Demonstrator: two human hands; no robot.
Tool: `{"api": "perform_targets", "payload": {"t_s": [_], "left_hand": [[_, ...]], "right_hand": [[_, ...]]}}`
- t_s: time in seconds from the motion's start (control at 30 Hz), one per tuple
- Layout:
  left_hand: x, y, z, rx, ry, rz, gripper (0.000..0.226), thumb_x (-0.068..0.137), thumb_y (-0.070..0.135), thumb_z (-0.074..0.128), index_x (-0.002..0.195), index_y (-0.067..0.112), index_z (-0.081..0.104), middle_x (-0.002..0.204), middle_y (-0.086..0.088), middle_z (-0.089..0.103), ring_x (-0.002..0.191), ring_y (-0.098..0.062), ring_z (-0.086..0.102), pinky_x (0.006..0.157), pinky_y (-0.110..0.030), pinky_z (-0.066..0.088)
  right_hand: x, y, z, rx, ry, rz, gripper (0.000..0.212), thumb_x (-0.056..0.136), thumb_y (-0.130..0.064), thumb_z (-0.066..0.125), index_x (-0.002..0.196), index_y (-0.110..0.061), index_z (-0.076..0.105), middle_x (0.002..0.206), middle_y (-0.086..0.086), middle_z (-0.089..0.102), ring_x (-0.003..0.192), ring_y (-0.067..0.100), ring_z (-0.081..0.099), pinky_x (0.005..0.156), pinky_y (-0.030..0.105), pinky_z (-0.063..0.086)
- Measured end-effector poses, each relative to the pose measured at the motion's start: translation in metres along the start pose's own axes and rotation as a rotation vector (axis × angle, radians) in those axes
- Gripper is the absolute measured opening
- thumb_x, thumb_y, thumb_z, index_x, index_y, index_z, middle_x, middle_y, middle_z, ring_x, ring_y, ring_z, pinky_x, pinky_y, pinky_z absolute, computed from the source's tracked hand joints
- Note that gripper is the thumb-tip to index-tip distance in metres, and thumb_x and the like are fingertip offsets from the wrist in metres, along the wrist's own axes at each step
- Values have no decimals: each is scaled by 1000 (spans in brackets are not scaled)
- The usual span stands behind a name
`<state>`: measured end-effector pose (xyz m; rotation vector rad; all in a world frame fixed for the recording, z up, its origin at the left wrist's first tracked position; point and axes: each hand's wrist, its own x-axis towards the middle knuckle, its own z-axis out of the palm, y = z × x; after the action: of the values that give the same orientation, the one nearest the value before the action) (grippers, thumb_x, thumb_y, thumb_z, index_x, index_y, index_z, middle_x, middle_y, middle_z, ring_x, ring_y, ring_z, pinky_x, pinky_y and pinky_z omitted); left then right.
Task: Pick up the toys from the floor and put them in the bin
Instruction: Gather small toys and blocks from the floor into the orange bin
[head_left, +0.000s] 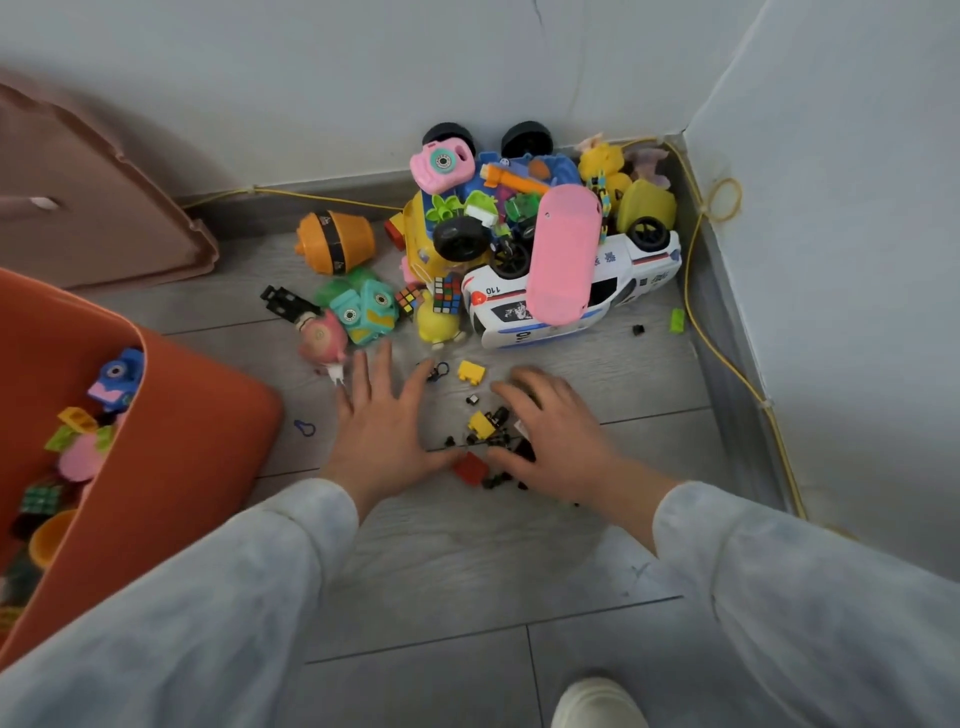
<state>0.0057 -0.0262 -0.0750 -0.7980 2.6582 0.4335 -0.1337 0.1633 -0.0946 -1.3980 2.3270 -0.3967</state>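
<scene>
where bricks (481, 423) litter the floor (467, 561), left hand (382, 426) flat, fingers (363, 374) spread; right hand (556, 436) cupped over them, grip unclear.

Soft, pale grey-white cloth, faintly mottled, made up the left sleeve (208, 597) and right sleeve (789, 561), both long to the wrists; the left hand (379, 421) and right hand (550, 436) were ungloved, the shoe (597, 701) white
</scene>
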Motion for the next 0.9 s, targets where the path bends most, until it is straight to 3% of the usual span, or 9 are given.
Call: {"api": "perform_targets", "payload": {"t_s": [0.13, 0.3, 0.47, 0.53, 0.67, 0.77, 0.9], "left_hand": [[5, -5, 5, -2, -109, 41, 118, 64, 91, 51, 152, 44, -13, 164, -8, -18, 150, -38, -16, 117, -66, 1], [-14, -9, 22, -56, -31, 218, 101, 77, 83, 39, 157, 35, 2, 165, -10, -12, 151, -33, -14, 122, -57, 7], [-14, -1, 28, 43, -58, 343, 124, 62, 92, 50, 154, 41, -16, 160, -7, -34, 147, -31, -30, 118, -62, -9], [-11, 6, 35, 79, -20, 395, 123, 62, 94, 47, 156, 38, -10, 161, -11, -30, 148, -37, -25, 117, -68, -2], [-1, 14, 41, 89, 36, 391, 120, 62, 100, 31, 157, 35, -2, 163, -17, -21, 149, -42, -20, 114, -71, 4], [9, 15, 37, 109, 55, 409, 115, 64, 100, 19, 157, 37, -6, 163, -15, -22, 148, -43, -20, 113, -72, 3], [16, 18, 35, 188, 85, 476, 104, 71, 94, 28, 154, 31, 25, 166, -15, 1, 149, -44, 9, 109, -69, 18]], "right_hand": [[-2, -8, 5, -71, -191, -79, 97, 79, -82, 39, 157, -33, 9, 166, -2, 9, 154, 18, -5, 121, 60, 0], [-18, -2, 9, -69, -69, -160, 105, 76, -82, 49, 158, -26, 16, 167, 5, 12, 154, 21, -4, 122, 58, 7], [-36, 13, 13, -212, -190, -143, 121, 69, -90, 47, 158, -30, -7, 167, 8, -11, 152, 26, -19, 122, 53, -6], [-32, 15, 18, -254, -170, -153, 117, 71, -89, 45, 159, -28, -2, 167, 10, -4, 153, 28, -13, 122, 56, -1], [-19, 13, 18, -293, -102, -141, 108, 76, -86, 46, 158, -22, 15, 162, 10, 24, 151, 31, 18, 116, 58, 22], [-13, 18, 15, -344, -12, -225, 94, 82, -80, 46, 152, -20, 34, 154, 7, 39, 139, 32, 37, 99, 52, 37], [-8, 23, 21, -403, 50, -334, 76, 87, -70, 51, 142, -18, 47, 143, 8, 50, 117, 34, 51, 82, 46, 45]]}}
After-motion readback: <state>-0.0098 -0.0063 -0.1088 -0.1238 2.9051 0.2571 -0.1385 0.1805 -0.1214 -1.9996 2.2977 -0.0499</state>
